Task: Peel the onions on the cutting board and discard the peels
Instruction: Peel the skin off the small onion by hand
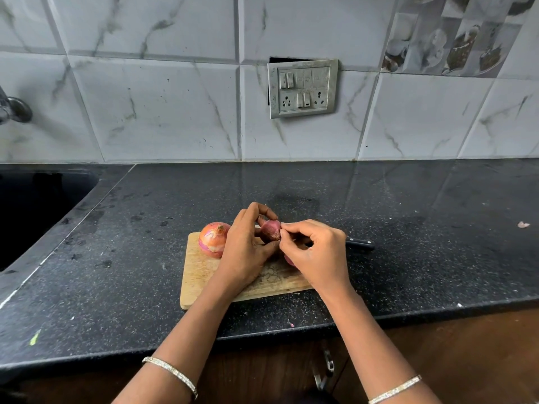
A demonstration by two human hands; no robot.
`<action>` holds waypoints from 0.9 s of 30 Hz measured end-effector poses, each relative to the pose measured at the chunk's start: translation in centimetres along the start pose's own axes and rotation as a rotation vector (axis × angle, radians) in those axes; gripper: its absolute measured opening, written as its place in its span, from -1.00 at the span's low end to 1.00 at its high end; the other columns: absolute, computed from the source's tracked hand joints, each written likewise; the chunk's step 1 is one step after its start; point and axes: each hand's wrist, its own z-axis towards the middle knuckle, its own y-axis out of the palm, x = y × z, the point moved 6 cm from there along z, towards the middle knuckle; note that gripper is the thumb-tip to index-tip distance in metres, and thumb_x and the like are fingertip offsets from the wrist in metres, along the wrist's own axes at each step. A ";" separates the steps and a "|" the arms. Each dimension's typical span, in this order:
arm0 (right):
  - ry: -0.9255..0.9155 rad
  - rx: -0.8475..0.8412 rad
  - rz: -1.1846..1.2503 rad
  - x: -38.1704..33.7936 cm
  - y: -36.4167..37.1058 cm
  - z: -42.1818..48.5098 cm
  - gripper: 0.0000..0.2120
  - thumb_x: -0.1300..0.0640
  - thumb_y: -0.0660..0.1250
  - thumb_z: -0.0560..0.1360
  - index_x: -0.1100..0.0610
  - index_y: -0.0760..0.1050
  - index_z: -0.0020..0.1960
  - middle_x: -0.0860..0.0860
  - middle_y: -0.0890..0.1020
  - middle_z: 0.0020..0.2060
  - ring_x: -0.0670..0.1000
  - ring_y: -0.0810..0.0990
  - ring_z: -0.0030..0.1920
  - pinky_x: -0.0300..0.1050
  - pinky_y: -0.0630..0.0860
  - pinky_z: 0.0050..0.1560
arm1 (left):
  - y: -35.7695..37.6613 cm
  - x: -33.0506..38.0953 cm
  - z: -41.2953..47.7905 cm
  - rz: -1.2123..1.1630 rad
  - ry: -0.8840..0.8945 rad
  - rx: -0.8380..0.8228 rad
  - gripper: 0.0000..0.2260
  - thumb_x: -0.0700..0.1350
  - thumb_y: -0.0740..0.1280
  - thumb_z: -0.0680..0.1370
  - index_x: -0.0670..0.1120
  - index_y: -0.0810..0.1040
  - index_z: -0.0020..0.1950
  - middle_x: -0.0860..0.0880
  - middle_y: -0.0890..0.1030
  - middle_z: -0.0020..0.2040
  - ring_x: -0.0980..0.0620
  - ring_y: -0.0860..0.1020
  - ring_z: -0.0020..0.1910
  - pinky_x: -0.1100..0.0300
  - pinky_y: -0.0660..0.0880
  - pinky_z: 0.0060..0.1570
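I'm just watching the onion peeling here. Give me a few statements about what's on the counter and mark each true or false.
1. The left hand holds a small purple onion. True.
2. The right hand grips the knife. False: it pinches the onion's skin; the knife lies on the counter.
3. An unpeeled onion sits on the cutting board. True.
4. The board is in the sink. False: it lies on the black counter.

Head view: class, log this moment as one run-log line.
left hand holds small onion | right hand pinches its peel | whole onion unpeeled on cutting board | knife idle
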 end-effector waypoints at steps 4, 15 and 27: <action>-0.072 0.034 -0.173 -0.6 0.3 -0.3 -0.94 0.18 0.43 0.44 0.14 0.67 -0.18 -0.04 0.67 -0.29 -0.04 0.61 -0.32 -0.05 0.57 -0.34 | 0.1 0.0 0.0 0.010 0.006 -0.008 -0.64 -0.28 0.52 0.44 0.03 0.49 0.09 -0.06 0.56 0.04 -0.08 0.59 -0.08 -0.10 0.60 -0.11; 0.130 0.084 -0.132 1.2 -0.6 -0.1 -0.95 0.23 0.48 0.40 0.12 0.65 -0.19 -0.09 0.70 -0.28 -0.09 0.65 -0.29 -0.02 0.61 -0.27 | 0.2 0.6 -0.2 -0.087 -0.047 -0.033 -0.60 -0.21 0.60 0.43 0.03 0.48 0.10 0.11 0.59 0.02 -0.08 0.66 0.00 0.02 0.65 0.00; 0.187 -0.011 0.072 0.8 -0.5 0.1 -0.92 0.14 0.45 0.53 0.10 0.69 0.00 -0.12 0.70 -0.14 -0.14 0.67 -0.14 -0.19 0.60 -0.15 | 0.0 0.4 -0.4 -0.079 -0.055 -0.039 -0.60 -0.21 0.56 0.47 -0.06 0.47 0.22 0.04 0.63 0.12 0.07 0.63 0.10 0.09 0.60 0.12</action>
